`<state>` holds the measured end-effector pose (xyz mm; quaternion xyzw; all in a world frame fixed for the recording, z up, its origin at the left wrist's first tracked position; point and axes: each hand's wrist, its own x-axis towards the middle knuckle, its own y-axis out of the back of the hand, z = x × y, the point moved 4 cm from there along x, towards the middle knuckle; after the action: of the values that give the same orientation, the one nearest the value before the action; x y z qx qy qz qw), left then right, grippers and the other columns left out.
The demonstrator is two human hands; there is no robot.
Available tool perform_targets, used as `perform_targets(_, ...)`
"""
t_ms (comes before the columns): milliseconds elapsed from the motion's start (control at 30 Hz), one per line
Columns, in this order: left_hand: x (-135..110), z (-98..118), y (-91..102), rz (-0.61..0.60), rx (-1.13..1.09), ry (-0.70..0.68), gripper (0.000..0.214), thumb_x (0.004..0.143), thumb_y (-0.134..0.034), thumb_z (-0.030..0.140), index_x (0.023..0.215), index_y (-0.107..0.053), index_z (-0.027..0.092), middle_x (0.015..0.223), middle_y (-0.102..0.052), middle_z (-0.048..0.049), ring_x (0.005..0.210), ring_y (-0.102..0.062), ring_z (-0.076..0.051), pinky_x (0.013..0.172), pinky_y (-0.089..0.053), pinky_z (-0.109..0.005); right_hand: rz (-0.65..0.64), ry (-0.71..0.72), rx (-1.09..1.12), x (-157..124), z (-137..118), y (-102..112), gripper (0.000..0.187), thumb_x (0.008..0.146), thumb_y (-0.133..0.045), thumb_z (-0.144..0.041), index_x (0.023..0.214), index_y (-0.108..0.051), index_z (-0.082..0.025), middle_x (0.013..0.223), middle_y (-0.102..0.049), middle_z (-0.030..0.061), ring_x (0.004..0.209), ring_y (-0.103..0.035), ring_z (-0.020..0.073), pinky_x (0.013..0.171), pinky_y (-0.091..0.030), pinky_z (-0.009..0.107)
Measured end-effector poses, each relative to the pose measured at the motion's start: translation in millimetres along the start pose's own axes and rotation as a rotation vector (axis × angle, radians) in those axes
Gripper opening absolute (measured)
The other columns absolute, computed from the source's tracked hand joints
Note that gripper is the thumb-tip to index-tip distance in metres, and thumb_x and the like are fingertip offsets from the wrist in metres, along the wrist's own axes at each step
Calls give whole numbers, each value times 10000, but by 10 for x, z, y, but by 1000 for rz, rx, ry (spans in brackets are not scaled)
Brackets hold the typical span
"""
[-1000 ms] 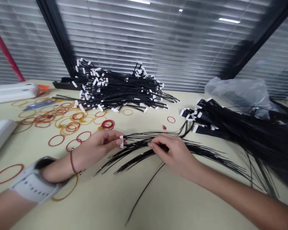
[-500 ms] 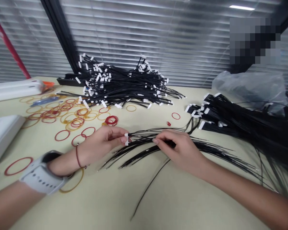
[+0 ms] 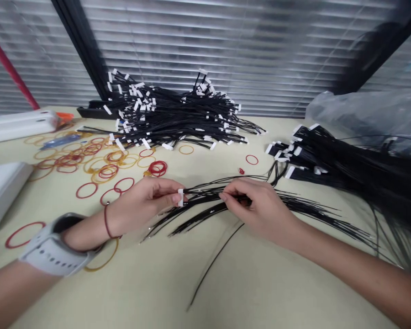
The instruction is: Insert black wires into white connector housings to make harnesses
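Between the thumb and fingers of my left hand (image 3: 154, 196) is a small white connector (image 3: 181, 197), standing on edge, with thin black wires running from it to the right. My right hand (image 3: 256, 201) is closed in a pinch on a black wire (image 3: 210, 193) to the right of the connector; the exact spot of its grip is partly hidden by the fingers. Under and beside both hands lie loose black wires (image 3: 315, 211) in a spread bundle with bare-looking tips. One single black wire (image 3: 212, 265) curves toward me below the right hand.
A large heap of black cables with white connectors (image 3: 178, 114) lies at the back. More bundled cables (image 3: 349, 160) and a clear plastic bag (image 3: 366, 114) are at right. Red and yellow rubber bands (image 3: 99, 160) are scattered at left, near a white box (image 3: 7, 187).
The view has shifted slightly. Both hands keep almost the same pose, the left on the connector and the right pinching the wire.
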<state>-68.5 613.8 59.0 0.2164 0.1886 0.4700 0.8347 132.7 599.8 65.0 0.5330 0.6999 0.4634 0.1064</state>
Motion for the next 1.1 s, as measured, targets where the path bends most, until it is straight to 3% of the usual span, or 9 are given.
perform_targets(600, -5, 48, 9, 23, 95, -20, 227, 824, -482, 342, 764, -611, 166, 672, -575, 7, 607, -504, -107, 541, -405, -190, 5, -5, 11, 22, -31, 6, 139, 813, -463, -185, 692, -531, -172, 647, -549, -29, 574, -467, 73, 541, -331, 213)
perform_targets(1100, 10, 11, 7, 18, 22, -2, 190, 822, -511, 311, 808, -617, 155, 719, -591, 1, 671, -525, -109, 617, -426, -201, -8, 41, -26, 4, -21, 6, 129, 813, -473, -179, 707, -547, -173, 679, -575, -15, 608, -490, 87, 562, -346, 218)
